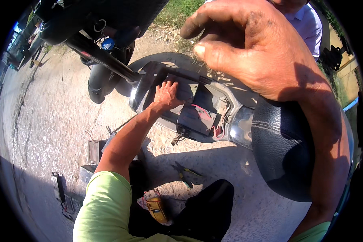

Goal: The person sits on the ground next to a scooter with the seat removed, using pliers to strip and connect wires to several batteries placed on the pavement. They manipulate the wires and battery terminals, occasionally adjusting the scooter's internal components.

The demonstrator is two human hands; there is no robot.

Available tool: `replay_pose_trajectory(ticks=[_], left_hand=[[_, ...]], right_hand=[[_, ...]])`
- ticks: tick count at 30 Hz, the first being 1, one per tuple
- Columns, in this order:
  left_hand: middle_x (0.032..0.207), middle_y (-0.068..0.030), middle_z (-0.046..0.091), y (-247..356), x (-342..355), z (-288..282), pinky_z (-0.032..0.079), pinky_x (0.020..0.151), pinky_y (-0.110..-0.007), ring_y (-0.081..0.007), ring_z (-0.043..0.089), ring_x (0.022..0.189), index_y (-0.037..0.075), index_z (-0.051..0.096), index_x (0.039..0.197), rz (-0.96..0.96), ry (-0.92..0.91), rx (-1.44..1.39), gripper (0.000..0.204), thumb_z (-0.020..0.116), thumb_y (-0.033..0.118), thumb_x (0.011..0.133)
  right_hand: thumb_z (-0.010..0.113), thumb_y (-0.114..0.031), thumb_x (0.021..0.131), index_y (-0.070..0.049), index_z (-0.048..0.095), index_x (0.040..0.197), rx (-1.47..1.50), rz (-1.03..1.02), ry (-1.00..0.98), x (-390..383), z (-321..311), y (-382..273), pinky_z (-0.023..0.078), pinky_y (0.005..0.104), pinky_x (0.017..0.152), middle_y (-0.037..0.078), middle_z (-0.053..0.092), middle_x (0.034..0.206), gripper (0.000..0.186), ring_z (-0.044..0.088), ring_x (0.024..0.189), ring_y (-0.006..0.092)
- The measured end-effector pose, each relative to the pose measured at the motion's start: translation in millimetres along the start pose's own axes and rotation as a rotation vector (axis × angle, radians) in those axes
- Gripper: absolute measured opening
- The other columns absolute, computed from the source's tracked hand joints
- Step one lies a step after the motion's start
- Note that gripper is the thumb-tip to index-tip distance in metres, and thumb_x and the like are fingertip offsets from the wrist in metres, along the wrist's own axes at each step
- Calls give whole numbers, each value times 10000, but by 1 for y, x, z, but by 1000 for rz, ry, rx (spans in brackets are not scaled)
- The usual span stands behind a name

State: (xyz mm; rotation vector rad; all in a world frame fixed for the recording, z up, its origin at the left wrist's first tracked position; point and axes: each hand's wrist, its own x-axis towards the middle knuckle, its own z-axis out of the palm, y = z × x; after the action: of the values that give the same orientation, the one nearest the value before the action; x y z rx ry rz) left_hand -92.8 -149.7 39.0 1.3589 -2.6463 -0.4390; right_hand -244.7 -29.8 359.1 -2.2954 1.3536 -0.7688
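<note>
My left hand (166, 95) lies with fingers spread on dark blocks that look like batteries, inside the uncovered floor compartment of an electric scooter. Beside it sits another dark block (195, 119), with pink-red wires (203, 111) across its top. A red connector (218, 132) rests at the compartment's seat end. Raised close to the camera, my right hand (262, 54) has its thumb and index finger curved and apart, with nothing visible between them. Dark smudges mark its fingers. The palm's inner side is partly in shadow, and its forearm covers part of the black seat (284, 145).
Pliers (183, 173) and a yellow meter-like device (156, 209) lie on the ground near my legs. Dark blocks (94, 151) and a black part with wires (59, 189) lie left. Keys with a blue fob (107, 43) hang by the steering column. A person in a white shirt (308, 30) is opposite.
</note>
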Motion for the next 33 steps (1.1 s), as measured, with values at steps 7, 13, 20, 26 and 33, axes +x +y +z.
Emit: replay_pose_trajectory(ticks=[7,13,20,26,33], left_hand=[[1407,-196,420,-22,7,4,292,1103,-524,-370,351,1358,92,463,1347,198,44,158,835,817,356,639],[1582,-181,198,-17,12,19,163,1173,-548,-356,182,1468,180,261,1520,248,34,213,1013,813,327,684],[1495,-193,321,-5,14,12,250,1102,-596,-352,281,1414,174,343,1492,208,60,195,927,754,263,665],[1397,-207,411,30,40,-4,258,1110,-549,-358,371,1329,116,401,1448,273,-52,321,963,785,299,584],[1337,-192,459,-13,35,-4,266,1126,-504,-359,425,1278,12,432,1365,309,-184,73,933,790,284,548]], right_hand=[[542,-78,891,-13,646,1042,-7,32,-2,1,-1,0,494,331,721,126,657,902,195,628,821,213],[535,-75,883,-19,651,1031,-23,74,11,-3,7,5,495,344,729,137,658,912,196,632,833,230],[527,-72,874,-26,657,1018,-34,113,23,8,24,15,495,359,738,150,659,923,199,636,846,251],[518,-69,871,-27,653,1023,-302,334,-186,48,48,48,493,361,756,153,654,945,208,629,873,254],[532,-102,885,-24,635,1056,-67,164,-118,1,4,12,480,325,704,137,641,913,214,607,807,218]])
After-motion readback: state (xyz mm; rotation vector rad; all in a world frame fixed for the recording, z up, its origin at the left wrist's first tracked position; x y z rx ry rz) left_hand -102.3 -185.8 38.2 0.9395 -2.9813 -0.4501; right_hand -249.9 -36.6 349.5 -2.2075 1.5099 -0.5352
